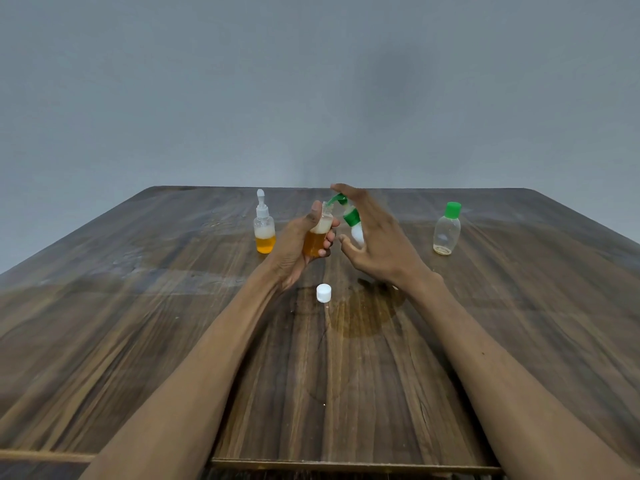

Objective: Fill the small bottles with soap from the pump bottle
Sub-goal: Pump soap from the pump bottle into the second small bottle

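My left hand (298, 244) grips a small clear bottle (317, 237) with no cap, holding it upright above the table; it holds orange soap with foam on top. My right hand (377, 237) holds the pump bottle (356, 230), which has a white body and a green pump and is tilted left. Fingers lie over the pump head and the thumb sits under the body. The green nozzle (334, 199) touches the small bottle's mouth. A white cap (323, 293) lies on the table below my hands.
A small bottle with a white dispenser top (265, 230), half full of orange soap, stands at the back left. A nearly empty clear bottle with a green cap (446, 230) stands at the back right. A wet stain (367, 313) marks the wooden table (138, 323).
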